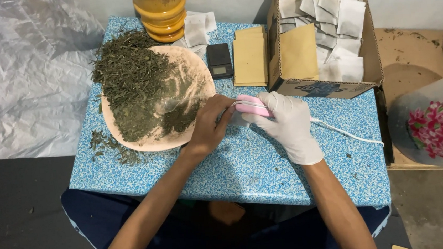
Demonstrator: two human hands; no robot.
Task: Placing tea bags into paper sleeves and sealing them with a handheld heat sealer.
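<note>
The gloved right hand (pixel 288 124) is gripping a pink handheld sealer (pixel 253 106) with a white cord (pixel 346 133), fingers closed around it. The bare left hand (pixel 212 122) is pinching a small white tea bag (pixel 236 119) against the sealer, just right of the plate (pixel 196 68) heaped with dried tea leaves (pixel 134 81), on the blue speckled table (pixel 246 164).

A blue speckled table (pixel 246 164) is seen, a peach plate (pixel 199 73) heaped with dark green dried leaves (pixel 133 78), a white-gloved right hand (pixel 287 122) around a pink tool (pixel 251 105), and a yellow wooden mortar (pixel 161 10).
</note>
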